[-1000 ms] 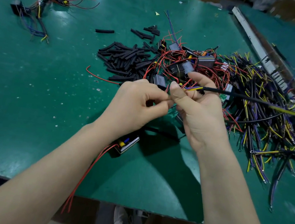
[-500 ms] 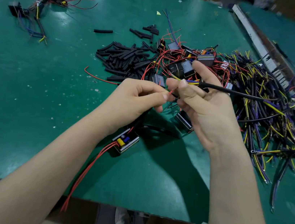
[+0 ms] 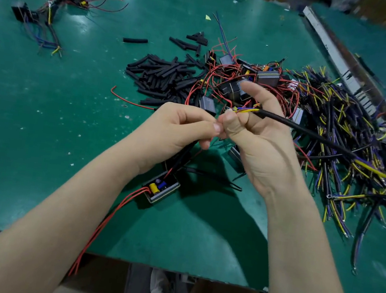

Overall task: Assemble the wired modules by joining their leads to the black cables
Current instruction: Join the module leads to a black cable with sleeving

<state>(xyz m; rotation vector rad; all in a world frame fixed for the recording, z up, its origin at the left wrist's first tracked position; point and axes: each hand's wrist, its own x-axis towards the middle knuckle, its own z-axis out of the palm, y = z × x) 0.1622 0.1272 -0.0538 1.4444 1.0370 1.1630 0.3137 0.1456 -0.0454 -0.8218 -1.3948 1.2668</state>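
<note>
Joining a module lead to a cable end, head view. The right hand (image 3: 259,141) is closed around a black cable (image 3: 312,134), thumb pressing it against the fingers so that the stripped yellow and blue conductors (image 3: 245,110) project toward the left hand (image 3: 179,129). The left hand pinches thin leads between thumb and forefinger, right against those conductors, apparently to twist the ends together. The open module (image 3: 160,189) rests on the green surface (image 3: 41,125) just below the left hand, leaving its leads slack for handling. Beyond the hands lie the module pile (image 3: 244,76) with red wires and the black sleeving pieces (image 3: 162,75); the cable stock (image 3: 352,134) lies right of the right hand. Finished assemblies (image 3: 49,12), presumably, sit far left of the sleeving.
</note>
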